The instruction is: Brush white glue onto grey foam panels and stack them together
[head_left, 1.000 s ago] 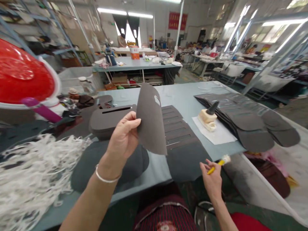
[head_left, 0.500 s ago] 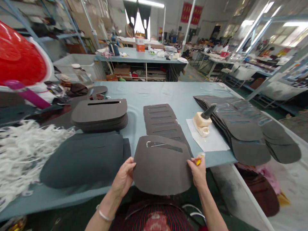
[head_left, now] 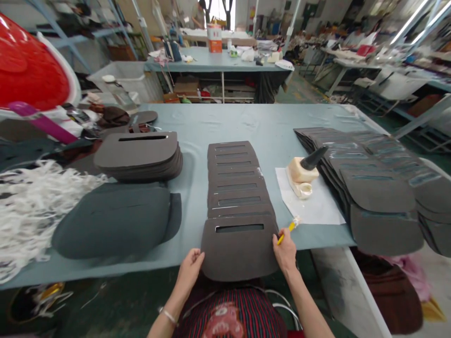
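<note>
A dark grey panel (head_left: 239, 253) with rounded lower corners and one long slot lies at the near end of an overlapping row of slotted panels (head_left: 234, 173). My left hand (head_left: 191, 268) is closed, pinching the panel's left edge. At its right edge, the fingers of my right hand (head_left: 286, 253) touch the panel while gripping a small yellow brush (head_left: 287, 232), its whitish tip pointing away from me. Beyond that hand, a cream block-shaped glue container (head_left: 302, 171) with a black conical top stands on a white sheet (head_left: 327, 211).
To the left are a stack of slotted panels (head_left: 137, 155), dark green-grey pieces (head_left: 112, 220) and a heap of white strips (head_left: 24, 202). Overlapping panels (head_left: 380, 192) cover the right side of the blue table (head_left: 243, 117). A red shiny object (head_left: 31, 65) stands far left.
Both hands have lowered the grey panel from a raised tilt onto the near end of the row, lining its slot up with the others. The view has tipped downward.
</note>
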### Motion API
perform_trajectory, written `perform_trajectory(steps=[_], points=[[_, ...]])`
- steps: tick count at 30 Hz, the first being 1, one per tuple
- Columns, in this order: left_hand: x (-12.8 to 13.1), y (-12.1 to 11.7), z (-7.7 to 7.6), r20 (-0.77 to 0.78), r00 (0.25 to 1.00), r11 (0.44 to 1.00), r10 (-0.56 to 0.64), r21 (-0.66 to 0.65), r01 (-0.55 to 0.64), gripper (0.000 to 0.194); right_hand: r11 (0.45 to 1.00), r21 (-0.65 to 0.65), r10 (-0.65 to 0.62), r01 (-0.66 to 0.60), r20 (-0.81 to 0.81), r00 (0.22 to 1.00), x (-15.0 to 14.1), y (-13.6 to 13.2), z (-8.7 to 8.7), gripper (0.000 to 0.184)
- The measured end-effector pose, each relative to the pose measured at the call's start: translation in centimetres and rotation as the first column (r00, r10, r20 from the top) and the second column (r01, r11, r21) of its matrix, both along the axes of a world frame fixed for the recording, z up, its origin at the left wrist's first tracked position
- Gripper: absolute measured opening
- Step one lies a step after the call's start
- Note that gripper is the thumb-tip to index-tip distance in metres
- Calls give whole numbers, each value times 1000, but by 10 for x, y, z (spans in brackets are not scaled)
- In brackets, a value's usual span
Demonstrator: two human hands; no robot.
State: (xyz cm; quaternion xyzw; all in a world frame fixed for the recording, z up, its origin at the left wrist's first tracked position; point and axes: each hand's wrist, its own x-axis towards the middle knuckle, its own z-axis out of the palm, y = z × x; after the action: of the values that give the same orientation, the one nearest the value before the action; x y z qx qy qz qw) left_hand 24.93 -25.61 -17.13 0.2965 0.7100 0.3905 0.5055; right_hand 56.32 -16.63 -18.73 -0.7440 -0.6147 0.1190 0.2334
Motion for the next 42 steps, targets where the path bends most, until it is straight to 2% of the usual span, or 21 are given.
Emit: perform_trajectory(steps=[4, 7, 9, 13, 20, 25, 35, 38, 42], points=[[-3, 0, -11, -192, 980, 998, -61, 5, 63, 46, 1000, -7, -11, 11, 25, 1000, 3, 4, -8, 11], [-2, -2, -12, -363, 922, 987, -136, 26, 156, 50, 999, -35, -24, 26, 41, 999, 4, 6, -12, 10], [-1, -4, -11, -417, 889, 974, -187, 39, 223, 49, 997, -63, -33, 37, 54, 998, 4, 7, -12, 10], [-2, -5, -12, -443, 867, 957, -228, 62, 284, 47, 988, -122, -81, 93, 99, 992, 1, 11, -8, 10], [-3, -3, -9, -436, 869, 954, -234, 68, 291, 43, 970, -196, -113, 144, 161, 980, -2, 11, -3, 16], [-3, -3, -7, -456, 868, 958, -196, 98, 268, 40, 957, -240, -120, 161, 178, 977, -1, 14, -5, 20], [-5, -6, -9, -449, 867, 954, -216, 92, 285, 37, 963, -223, -120, 149, 138, 983, 3, 15, -8, 21], [-2, -3, -7, -518, 818, 946, -251, 49, 322, 36, 959, -232, -118, 162, 194, 974, -1, 16, -6, 21], [3, 3, -3, -671, 680, 933, -294, -46, 358, 34, 968, -232, -30, 96, 274, 961, -7, 16, 1, 15]])
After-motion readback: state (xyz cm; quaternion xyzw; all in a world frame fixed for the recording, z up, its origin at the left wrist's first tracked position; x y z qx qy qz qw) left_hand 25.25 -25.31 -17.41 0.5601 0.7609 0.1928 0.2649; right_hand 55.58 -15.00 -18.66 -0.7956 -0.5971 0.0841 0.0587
